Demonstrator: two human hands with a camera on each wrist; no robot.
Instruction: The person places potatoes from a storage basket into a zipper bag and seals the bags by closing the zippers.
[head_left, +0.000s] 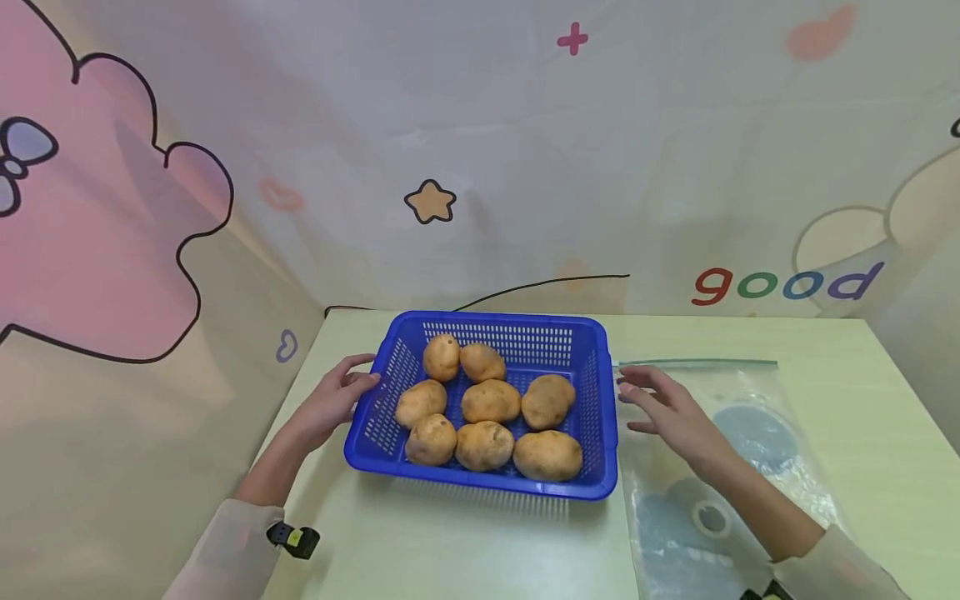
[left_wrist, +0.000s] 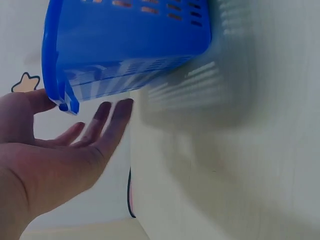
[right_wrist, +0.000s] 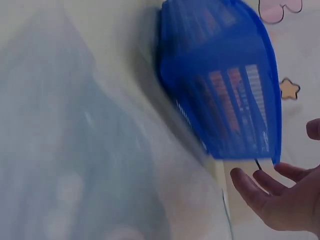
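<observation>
A blue plastic basket (head_left: 480, 481) with slotted sides stands on the table, holding several potatoes (head_left: 491, 402). At its left end is my left hand (head_left: 330, 404), the thumb right at the rim. In the left wrist view the fingers (left_wrist: 114, 125) of that hand stretch loosely beneath the basket's rim handle (left_wrist: 65, 102), not curled round it. Just off the right end, my right hand (head_left: 671, 417) has its fingers spread and relaxed. The right wrist view shows those fingertips (right_wrist: 240, 177) close to the basket's rim (right_wrist: 276, 150), with nothing held in the palm.
A clear zip bag (head_left: 675, 475) with pale blue print lies flat on the table, right of the basket and under my right forearm. The pale green table (head_left: 480, 550) meets a wall (head_left: 510, 192) with cartoon prints at the back and left.
</observation>
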